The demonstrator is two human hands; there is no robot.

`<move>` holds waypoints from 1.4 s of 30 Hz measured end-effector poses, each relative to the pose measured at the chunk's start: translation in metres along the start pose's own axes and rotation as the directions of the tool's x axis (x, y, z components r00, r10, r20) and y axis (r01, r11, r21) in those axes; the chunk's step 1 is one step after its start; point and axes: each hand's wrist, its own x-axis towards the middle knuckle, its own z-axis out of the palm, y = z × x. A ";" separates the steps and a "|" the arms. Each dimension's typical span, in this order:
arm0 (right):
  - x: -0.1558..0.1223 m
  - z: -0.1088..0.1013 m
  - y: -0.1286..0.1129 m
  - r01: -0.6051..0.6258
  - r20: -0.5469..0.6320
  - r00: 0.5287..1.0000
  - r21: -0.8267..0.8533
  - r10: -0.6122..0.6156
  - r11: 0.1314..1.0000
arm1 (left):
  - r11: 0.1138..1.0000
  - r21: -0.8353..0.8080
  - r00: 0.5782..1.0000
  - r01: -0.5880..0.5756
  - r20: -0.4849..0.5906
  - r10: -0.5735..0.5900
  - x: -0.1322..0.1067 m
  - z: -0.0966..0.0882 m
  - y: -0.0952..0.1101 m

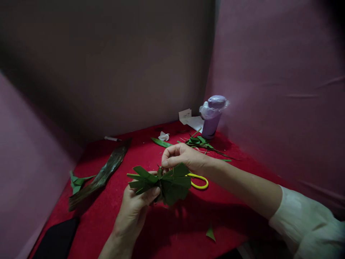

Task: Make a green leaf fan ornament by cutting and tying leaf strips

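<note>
Above the red cloth, my left hand [137, 205] grips a leaf butterfly [175, 185] from below, its thumb pressed on the middle. The figure has pleated dark green wings to both sides and a brownish upright body with thin dark tips at the top. My right hand [180, 156] is closed in a pinch right beside the top of the body; what is between its fingertips is too small to make out. Just behind the right wing, a yellow scissor handle [199, 182] lies on the cloth, the rest of it hidden.
A long dried leaf [107, 172] and a green leaf piece [78, 182] lie left. Leaf scraps [199, 142] and white sticks lie behind my right hand, near a purple cup [211, 122], papers [195, 122] and crumpled tissue [163, 136]. A black phone-like object [58, 239] is front left.
</note>
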 end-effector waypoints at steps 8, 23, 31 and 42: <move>0.004 0.003 -0.003 0.009 -0.052 0.999 -0.033 -0.011 0.999 | 0.995 -0.091 0.999 0.042 0.012 -0.041 0.004 -0.009 -0.004; -0.008 0.054 0.060 -0.055 -0.265 0.964 -0.073 0.034 0.996 | 0.901 -0.412 0.957 -0.136 -0.289 0.012 0.016 -0.014 0.006; 0.006 0.078 0.080 -0.059 -0.246 0.966 0.067 0.074 0.996 | 0.915 -0.366 0.965 -0.169 -0.252 0.077 0.013 -0.016 0.005; -0.005 0.070 0.083 0.128 -0.322 0.904 -0.426 -0.282 0.896 | 0.889 -0.446 0.973 -0.105 -0.229 0.001 0.015 -0.020 0.006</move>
